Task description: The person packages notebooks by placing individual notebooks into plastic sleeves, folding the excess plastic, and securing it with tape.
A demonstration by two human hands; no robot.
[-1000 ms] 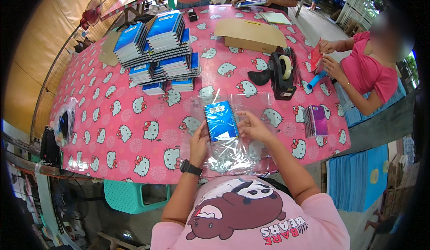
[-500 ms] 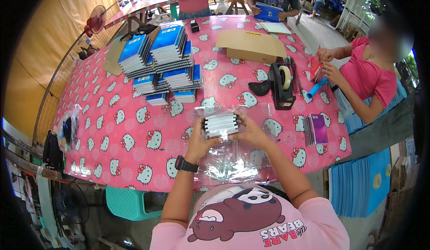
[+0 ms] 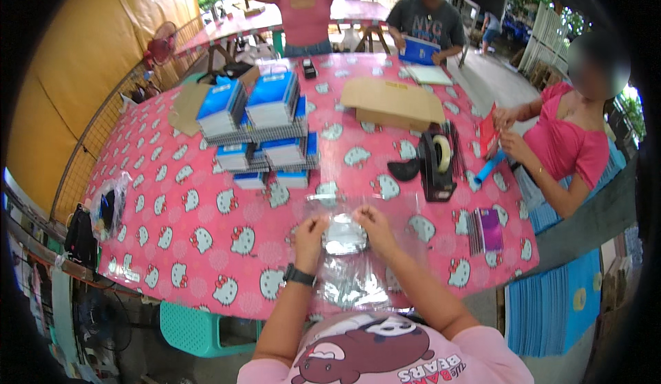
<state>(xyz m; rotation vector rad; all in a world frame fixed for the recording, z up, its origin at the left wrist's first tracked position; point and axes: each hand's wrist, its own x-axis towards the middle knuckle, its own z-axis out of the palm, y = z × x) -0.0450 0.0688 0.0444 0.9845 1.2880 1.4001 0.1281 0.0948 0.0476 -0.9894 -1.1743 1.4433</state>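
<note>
Clear shiny plastic (image 3: 361,282) lies on the table in front of me, spreading out around my hands. At its middle a bright, glare-covered bundle (image 3: 345,237) shows between my hands, seemingly the small notebook stack under the plastic; its details are washed out. My left hand (image 3: 310,241), below a dark wristwatch, has its fingertips pinched on the plastic at the bundle's left side. On the other side, my right hand (image 3: 375,231) pinches the plastic near the bundle's upper right corner.
Stacked blue-covered spiral notebooks (image 3: 272,102) stand far left. Beyond my right hand are a black tape dispenser (image 3: 439,171), a cardboard box (image 3: 392,102) and purple notebooks (image 3: 490,230). A co-worker (image 3: 564,136) handles red material at right; two people stand at the far side.
My hands have gone from gripping the notebook stack's sides to pinching the plastic. The stack's white page edges no longer show plainly; glare covers that spot. The view has tilted up.
</note>
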